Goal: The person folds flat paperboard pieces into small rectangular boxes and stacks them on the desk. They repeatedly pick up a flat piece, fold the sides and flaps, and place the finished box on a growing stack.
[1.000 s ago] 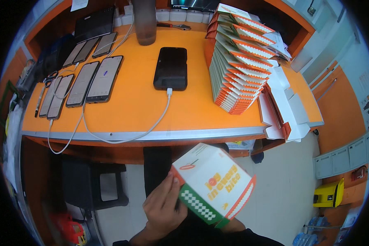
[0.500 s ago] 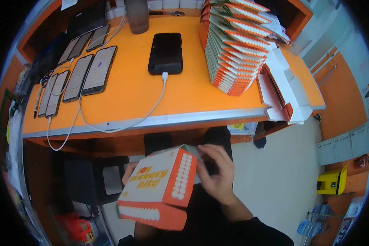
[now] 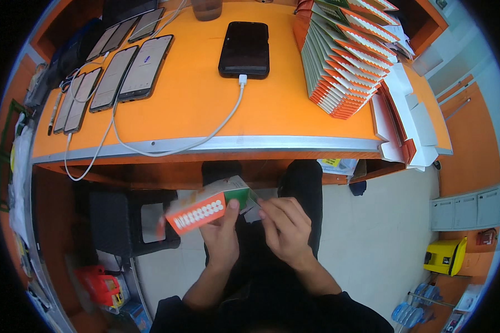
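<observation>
An orange, white and green cardboard food box is held above my lap, in front of the desk. My left hand grips it from below, the thumb pressed on the green end. At that same end my right hand has its fingers curled together at the edge of a flap. The box's far left end is smeared by motion. On the desk at the right stands a tall stack of nested, folded boxes in the same colours.
Several phones and charging cables lie on the left of the orange desk. A black phone on a cable lies mid-desk. An opened white carton sits at the right edge. A black stool stands under the desk's left.
The box has turned, so its orange dotted side and green end now show instead of its printed face. My left hand has come into view under it. The desk sits higher in view.
</observation>
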Motion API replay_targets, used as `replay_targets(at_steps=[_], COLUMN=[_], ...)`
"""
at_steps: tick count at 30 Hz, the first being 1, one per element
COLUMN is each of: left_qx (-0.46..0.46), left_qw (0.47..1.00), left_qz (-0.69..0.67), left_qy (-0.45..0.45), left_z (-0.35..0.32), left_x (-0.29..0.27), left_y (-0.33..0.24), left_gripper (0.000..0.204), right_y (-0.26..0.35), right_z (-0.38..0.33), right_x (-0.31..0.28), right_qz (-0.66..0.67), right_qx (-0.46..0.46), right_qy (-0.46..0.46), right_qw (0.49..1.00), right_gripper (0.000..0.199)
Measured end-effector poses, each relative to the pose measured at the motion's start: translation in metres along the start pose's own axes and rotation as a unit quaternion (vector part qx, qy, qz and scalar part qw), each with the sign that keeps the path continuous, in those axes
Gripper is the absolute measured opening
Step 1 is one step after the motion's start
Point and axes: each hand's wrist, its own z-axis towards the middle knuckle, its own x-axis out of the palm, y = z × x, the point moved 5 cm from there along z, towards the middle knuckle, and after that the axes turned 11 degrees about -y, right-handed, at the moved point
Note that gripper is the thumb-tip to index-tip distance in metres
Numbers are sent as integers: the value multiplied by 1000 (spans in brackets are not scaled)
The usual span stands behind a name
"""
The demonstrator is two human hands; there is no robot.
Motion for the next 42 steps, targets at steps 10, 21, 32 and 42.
replay_targets(at_steps=[10,21,32,42], left_qx=[61,-94,-86,-90], left_qw=[990,947,949,949], left_qz=[128,-239,-220,-207], left_qy=[6,194,209,218], left_z=[-4,4,4,-4], left_x=[-19,-33,-65,-61], left_y=[18,30,49,41], left_gripper=[39,52,62,55], right_y=[-16,-8,3,12], right_z=[-8,-7,-7,-5], right_x=[5,3,-2,-7], right_qz=[134,169,60,25], right_qx=[212,240,103,36], right_qy=[37,51,52,75], right_qw=[967,955,992,996], right_gripper=[12,12,17,21])
